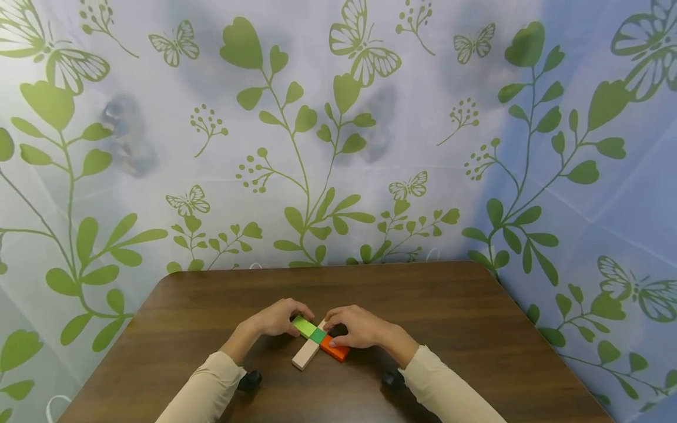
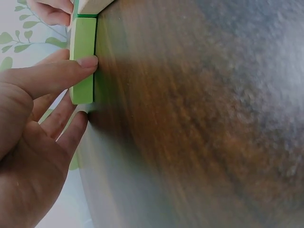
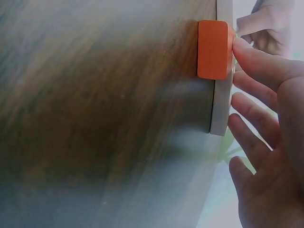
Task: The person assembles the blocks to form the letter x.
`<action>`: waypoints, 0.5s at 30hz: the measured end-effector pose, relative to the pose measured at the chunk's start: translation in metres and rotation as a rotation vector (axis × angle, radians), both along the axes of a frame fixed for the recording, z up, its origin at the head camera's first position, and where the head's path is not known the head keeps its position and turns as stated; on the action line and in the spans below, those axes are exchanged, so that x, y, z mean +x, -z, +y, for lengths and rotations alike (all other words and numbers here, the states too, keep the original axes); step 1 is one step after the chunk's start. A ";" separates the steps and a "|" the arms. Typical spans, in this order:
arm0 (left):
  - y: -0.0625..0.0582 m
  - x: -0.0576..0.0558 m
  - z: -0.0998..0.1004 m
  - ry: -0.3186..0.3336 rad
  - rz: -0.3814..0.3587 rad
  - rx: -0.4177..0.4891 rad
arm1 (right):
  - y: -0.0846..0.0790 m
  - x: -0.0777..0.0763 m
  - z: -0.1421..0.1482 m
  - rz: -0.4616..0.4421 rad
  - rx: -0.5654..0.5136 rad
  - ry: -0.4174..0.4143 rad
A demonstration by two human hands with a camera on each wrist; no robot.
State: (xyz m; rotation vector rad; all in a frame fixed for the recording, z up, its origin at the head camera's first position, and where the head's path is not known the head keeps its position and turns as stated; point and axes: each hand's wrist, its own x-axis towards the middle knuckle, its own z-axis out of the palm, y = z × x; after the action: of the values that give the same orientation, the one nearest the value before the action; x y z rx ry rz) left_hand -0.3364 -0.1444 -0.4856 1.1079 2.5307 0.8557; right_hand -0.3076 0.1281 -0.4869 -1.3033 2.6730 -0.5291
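Note:
Several wooden blocks lie on the table as a cross. My left hand (image 1: 277,318) pinches the light green block (image 2: 84,61), its thumb on the near side and fingers behind. My right hand (image 1: 359,326) rests its thumb on the top edge of the orange block (image 3: 212,50). Its other fingers, fairly straight, touch the far plain wood block (image 3: 221,107). A dark green piece (image 1: 318,335) sits at the cross's centre. Toward me extends a plain wood block (image 1: 305,355), apart from both hands. The inner ends of the far block are partly hidden by my right fingers.
The brown wooden table (image 1: 423,294) has its far edge against a hanging cloth (image 1: 296,194) printed with green leaves and butterflies. Black wrist devices show below the left sleeve (image 1: 211,382) and beside the right sleeve (image 1: 444,382).

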 end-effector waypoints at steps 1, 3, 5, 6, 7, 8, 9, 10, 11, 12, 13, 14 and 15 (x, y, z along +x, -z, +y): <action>0.000 0.000 0.000 0.001 0.003 -0.001 | 0.000 0.000 0.000 -0.001 -0.001 0.001; -0.001 0.001 0.000 0.006 0.007 -0.001 | -0.001 0.000 -0.001 -0.002 -0.001 0.005; -0.002 0.001 -0.001 0.014 0.005 0.002 | -0.001 -0.001 -0.002 0.005 0.000 0.004; -0.002 0.001 -0.001 0.018 0.003 0.004 | -0.002 -0.002 -0.003 0.008 -0.002 0.001; -0.002 0.001 -0.001 0.022 0.002 0.007 | -0.003 -0.002 -0.003 0.011 -0.003 -0.003; -0.002 0.001 -0.002 0.025 0.002 0.010 | -0.003 -0.003 -0.003 0.016 -0.004 -0.008; -0.003 0.001 -0.003 0.023 -0.001 0.014 | -0.004 -0.003 -0.003 0.018 -0.007 -0.015; -0.003 0.001 -0.005 0.013 -0.004 0.020 | -0.005 -0.004 -0.003 0.026 -0.014 -0.022; -0.004 0.002 -0.008 -0.004 -0.001 0.022 | -0.006 -0.004 -0.002 0.034 -0.024 -0.026; -0.005 0.003 -0.011 -0.022 0.003 0.032 | -0.007 -0.005 -0.001 0.037 -0.036 -0.026; -0.007 0.003 -0.015 -0.046 0.017 0.037 | -0.009 -0.005 0.002 0.039 -0.055 -0.020; -0.010 0.005 -0.020 -0.075 0.040 0.046 | -0.011 -0.006 0.005 0.047 -0.073 -0.009; -0.013 0.006 -0.025 -0.107 0.064 0.058 | -0.013 -0.007 0.009 0.055 -0.092 0.008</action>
State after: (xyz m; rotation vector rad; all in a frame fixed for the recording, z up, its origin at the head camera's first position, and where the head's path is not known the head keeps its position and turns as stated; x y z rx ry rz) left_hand -0.3302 -0.1699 -0.4723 1.0400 2.6543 0.9412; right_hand -0.3149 0.1375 -0.4734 -1.3506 2.7286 -0.6339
